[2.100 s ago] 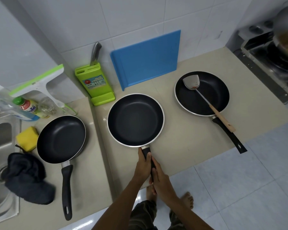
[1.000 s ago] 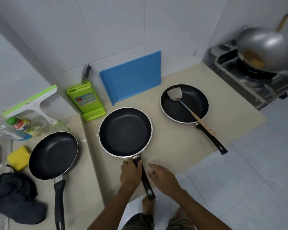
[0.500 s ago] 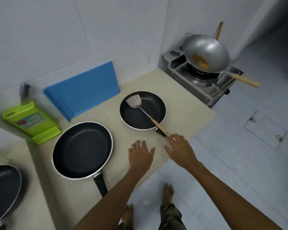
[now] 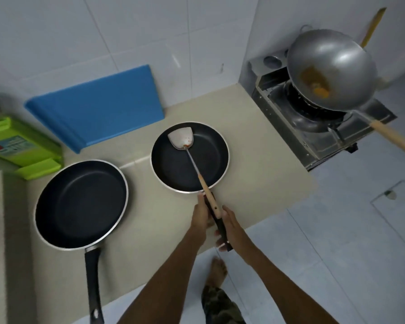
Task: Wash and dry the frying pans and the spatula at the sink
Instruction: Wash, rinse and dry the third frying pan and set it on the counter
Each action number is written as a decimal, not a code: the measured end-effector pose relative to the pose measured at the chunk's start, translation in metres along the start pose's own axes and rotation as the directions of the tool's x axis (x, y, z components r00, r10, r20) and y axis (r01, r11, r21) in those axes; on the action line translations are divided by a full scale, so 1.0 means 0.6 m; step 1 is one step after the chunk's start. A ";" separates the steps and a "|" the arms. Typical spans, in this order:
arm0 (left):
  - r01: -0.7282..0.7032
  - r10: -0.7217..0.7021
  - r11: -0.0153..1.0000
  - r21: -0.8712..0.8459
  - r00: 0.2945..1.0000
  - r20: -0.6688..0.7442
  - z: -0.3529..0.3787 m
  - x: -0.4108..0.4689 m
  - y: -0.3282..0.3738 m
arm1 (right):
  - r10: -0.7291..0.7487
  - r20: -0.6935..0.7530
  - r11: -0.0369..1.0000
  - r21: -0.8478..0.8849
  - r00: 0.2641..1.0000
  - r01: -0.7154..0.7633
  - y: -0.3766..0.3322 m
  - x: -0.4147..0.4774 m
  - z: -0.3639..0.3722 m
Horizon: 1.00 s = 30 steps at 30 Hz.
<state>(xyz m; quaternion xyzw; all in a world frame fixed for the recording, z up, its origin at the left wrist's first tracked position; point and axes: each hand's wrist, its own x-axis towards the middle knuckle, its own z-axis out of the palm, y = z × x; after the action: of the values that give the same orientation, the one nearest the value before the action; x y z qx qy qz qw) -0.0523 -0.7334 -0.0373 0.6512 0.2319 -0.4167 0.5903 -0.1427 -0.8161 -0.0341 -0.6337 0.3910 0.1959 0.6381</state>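
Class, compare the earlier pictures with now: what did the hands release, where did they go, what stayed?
Both hands let go of the handle of the large frying pan and moved right to that of the small frying pan: the right hand curls round its end, the left hand lies against it near the rim, grip unclear. Both pans, the spatula in the small one and the blue cutting board stayed put.

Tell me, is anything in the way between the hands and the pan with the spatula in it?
Nothing is in the way. The left hand and right hand are both at the frying pan's black handle. The spatula lies in that pan, its wooden end resting over the handle between the hands.
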 end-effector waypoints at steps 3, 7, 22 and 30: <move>0.065 -0.061 0.985 -0.159 0.998 0.032 0.019 0.014 0.005 | 0.088 0.093 0.989 0.109 0.992 -0.098 -0.015 0.009 -0.004; 0.180 -0.170 0.923 -0.339 0.984 0.061 0.034 0.029 -0.001 | -0.019 0.196 0.987 0.161 0.980 -0.013 0.000 0.037 -0.012; -0.023 -0.016 0.913 -0.406 0.996 -0.092 0.052 0.022 -0.010 | -0.279 -0.075 0.960 -0.017 0.957 0.279 0.006 -0.005 0.025; -0.124 0.113 0.869 -0.479 0.992 -0.052 -0.020 -0.075 -0.013 | -0.398 -0.066 0.912 -0.139 0.915 0.386 -0.007 -0.104 0.084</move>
<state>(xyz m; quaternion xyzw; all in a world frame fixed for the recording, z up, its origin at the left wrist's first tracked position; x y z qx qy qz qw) -0.0798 -0.7116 -0.0053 0.5015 0.2943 -0.3017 0.7556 -0.1655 -0.7527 0.0099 -0.7457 0.2722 0.0581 0.6054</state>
